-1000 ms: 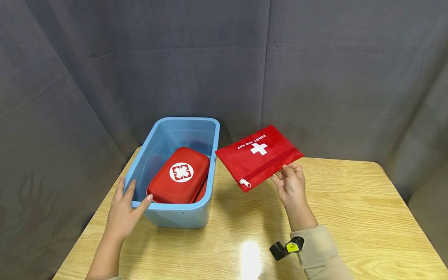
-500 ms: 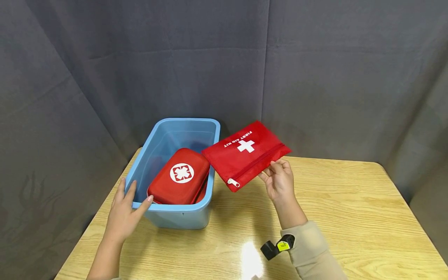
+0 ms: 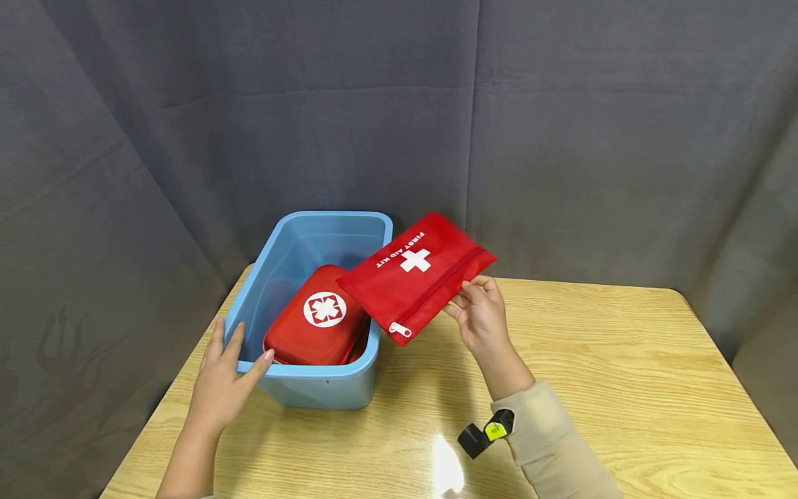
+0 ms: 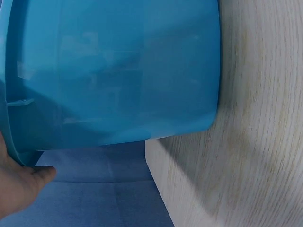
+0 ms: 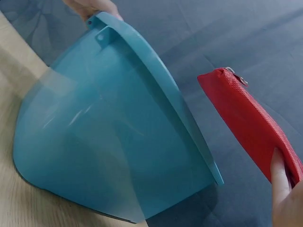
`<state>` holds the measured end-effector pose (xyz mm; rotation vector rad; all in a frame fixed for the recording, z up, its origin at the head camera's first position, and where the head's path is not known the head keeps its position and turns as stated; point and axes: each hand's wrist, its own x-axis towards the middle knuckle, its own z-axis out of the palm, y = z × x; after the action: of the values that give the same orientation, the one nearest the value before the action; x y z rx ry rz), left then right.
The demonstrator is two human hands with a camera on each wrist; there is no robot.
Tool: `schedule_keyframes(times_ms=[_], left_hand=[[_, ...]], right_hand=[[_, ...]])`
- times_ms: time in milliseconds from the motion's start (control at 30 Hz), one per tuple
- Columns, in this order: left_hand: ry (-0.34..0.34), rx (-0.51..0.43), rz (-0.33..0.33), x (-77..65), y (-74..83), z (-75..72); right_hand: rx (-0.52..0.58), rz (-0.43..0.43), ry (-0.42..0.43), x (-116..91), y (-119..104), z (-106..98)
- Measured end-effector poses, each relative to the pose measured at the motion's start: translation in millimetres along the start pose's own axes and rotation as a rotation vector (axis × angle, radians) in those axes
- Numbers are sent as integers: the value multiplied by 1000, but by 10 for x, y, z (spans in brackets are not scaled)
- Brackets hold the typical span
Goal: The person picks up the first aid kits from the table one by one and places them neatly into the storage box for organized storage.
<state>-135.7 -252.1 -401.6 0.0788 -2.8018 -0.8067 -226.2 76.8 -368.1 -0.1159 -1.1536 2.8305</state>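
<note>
A flat red zippered first aid pouch (image 3: 380, 291) with a white cross hangs in the air, its left corner overlapping the right rim of a blue plastic bin (image 3: 314, 383) in the head view. My right hand (image 3: 481, 313) pinches its zipper-side edge, thumb on one face and fingers beneath. In the right wrist view the pouch (image 5: 246, 123) shows edge-on beside the bin's outer wall. My left hand (image 3: 221, 378) holds the bin's near left rim corner, fingers spread. Inside the bin lies a red hard-shell first aid case (image 3: 299, 333) with a round white emblem, resting on another red item mostly hidden.
The bin stands on the left of a wooden table (image 3: 592, 367), whose left edge runs close to it. A grey curtain (image 3: 561, 138) hangs behind and at the sides. A black wrist camera (image 3: 483, 433) sticks out from my right sleeve.
My right hand has carried the red pouch leftward, from beside the bin to over its right rim. The left hand stays at the rim corner.
</note>
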Motion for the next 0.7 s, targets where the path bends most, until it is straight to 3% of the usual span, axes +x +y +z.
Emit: schedule_keyframes(times_ms=[700], left_hand=[[9, 1, -10, -4, -15, -11]], right_hand=[[-89, 58, -30, 72, 229, 270]])
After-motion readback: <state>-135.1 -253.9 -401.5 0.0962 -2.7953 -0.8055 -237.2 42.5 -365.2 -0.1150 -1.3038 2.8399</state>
